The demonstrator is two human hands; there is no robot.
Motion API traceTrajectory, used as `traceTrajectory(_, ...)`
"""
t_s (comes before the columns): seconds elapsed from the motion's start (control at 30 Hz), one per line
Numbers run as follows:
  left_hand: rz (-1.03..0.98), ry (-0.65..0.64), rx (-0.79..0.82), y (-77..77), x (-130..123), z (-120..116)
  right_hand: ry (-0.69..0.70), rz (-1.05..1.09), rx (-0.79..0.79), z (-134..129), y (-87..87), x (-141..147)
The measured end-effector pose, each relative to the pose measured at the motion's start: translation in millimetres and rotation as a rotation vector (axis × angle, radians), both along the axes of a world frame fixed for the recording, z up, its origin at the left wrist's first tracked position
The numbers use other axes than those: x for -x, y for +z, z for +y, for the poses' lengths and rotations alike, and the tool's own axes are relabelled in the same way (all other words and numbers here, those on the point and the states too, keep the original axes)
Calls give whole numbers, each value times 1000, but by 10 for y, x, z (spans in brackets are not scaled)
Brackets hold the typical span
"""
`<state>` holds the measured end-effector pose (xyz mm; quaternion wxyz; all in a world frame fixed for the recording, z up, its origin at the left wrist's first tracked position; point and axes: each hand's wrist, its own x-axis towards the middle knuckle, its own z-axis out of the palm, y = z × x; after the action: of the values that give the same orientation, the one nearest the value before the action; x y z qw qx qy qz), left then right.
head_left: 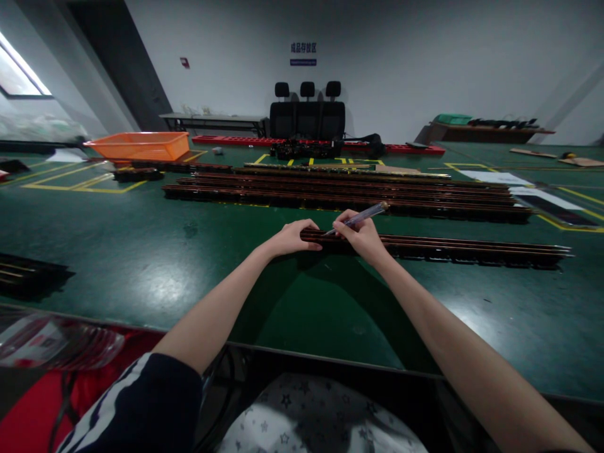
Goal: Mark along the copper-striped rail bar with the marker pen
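A bundle of long, thin dark strips with copper-coloured edges (472,250) lies crosswise on the green table in front of me. My left hand (293,239) grips the bundle's left end, thumb on the near side and fingers on the far side. In my right hand (361,236) is a pen with a clear barrel (365,215), pinched between thumb and fingers. Its tip points down and left at the top of the strips, close to my left fingers. Whether the tip touches them I cannot tell.
Behind lies a wider stack of similar strips (340,189). An orange tray (141,146) stands at the back left, with a red rail (410,149) along the far side. More dark strips (31,277) lie at the left edge. White sheets (495,177) are on the right.
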<state>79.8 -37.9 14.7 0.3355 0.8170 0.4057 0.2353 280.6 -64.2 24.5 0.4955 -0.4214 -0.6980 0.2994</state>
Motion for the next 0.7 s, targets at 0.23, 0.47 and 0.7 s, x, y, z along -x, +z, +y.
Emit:
traceTrajectory(0.23,2,0,-9,-27,11,30,-5,-6,1,12,-12,1)
traceTrajectory(0.47,-1,0,-1,-6,2,5,3,-4,25,23,-16,-6)
traceTrajectory(0.7,3,2,9,2,0,-5,0,-21,18,29,-22,-13)
